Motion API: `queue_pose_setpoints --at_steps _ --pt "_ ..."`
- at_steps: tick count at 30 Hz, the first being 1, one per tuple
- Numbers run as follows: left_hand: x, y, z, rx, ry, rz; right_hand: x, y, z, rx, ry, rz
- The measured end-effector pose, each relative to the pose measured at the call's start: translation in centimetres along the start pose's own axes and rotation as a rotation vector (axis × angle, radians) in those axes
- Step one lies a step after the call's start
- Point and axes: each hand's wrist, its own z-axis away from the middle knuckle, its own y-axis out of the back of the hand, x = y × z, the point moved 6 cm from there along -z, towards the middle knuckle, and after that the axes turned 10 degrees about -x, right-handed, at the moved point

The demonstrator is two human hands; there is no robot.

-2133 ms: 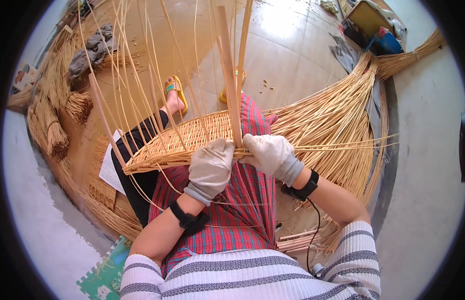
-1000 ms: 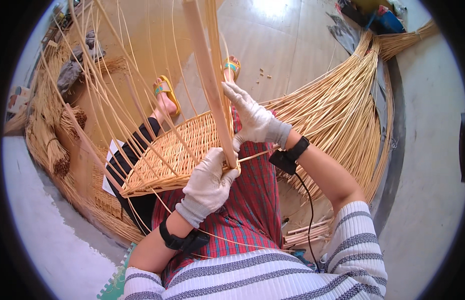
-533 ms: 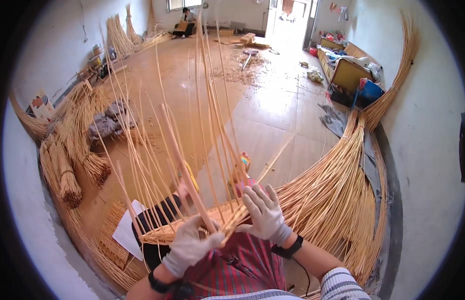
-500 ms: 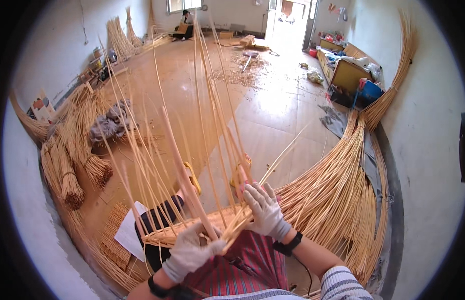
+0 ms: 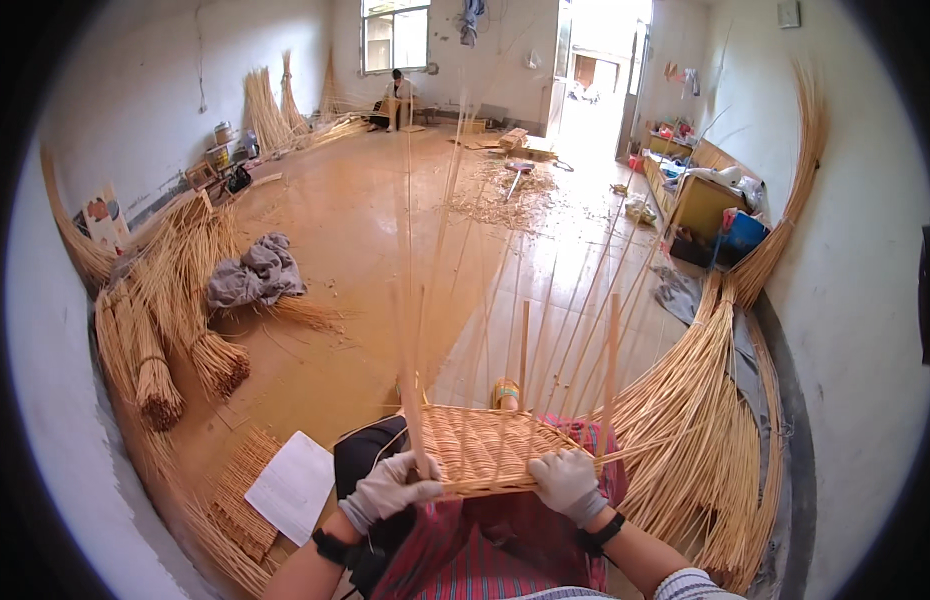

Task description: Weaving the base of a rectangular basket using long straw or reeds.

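Observation:
A woven wicker base (image 5: 482, 432) lies across my lap with long thin rods and several thicker wooden stakes (image 5: 610, 370) standing up from it, some blurred. My left hand (image 5: 390, 487), in a pale glove, grips the base's near left corner beside a thick stake (image 5: 410, 420). My right hand (image 5: 565, 480), also gloved, has its fingers curled on the base's near edge toward the right. Red plaid cloth (image 5: 495, 560) covers my lap below. A few long strands stick out to the right past my right hand.
A large fan of loose rods (image 5: 675, 430) lies along the right; bundles (image 5: 150, 390), grey cloth (image 5: 255, 275), a woven mat (image 5: 235, 510) and white paper (image 5: 290, 480) on the left. A person (image 5: 397, 100) sits at the far wall; cluttered furniture (image 5: 710, 215) stands at right.
The base has swung round and now lies more squarely before me. My right hand has come down from the rods onto the near edge. The view has tilted up to the room.

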Motion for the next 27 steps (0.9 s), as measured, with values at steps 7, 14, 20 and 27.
queue_pose_setpoints --at_steps 7,14,20,27 --pt "-4.0 4.5 4.0 0.159 0.297 -0.047 -4.5 -2.5 -4.0 -0.113 0.023 -0.089" --pt "-4.8 4.1 3.4 0.172 0.219 0.134 -12.8 6.2 -10.5 -0.230 0.097 -0.585" --pt "-5.4 4.2 1.7 0.143 0.229 0.241 -9.5 -1.4 -27.7 0.035 -0.085 -0.911" --pt "-4.4 4.2 3.3 0.316 0.178 0.211 -8.4 9.0 -28.0 0.042 -0.001 -1.114"
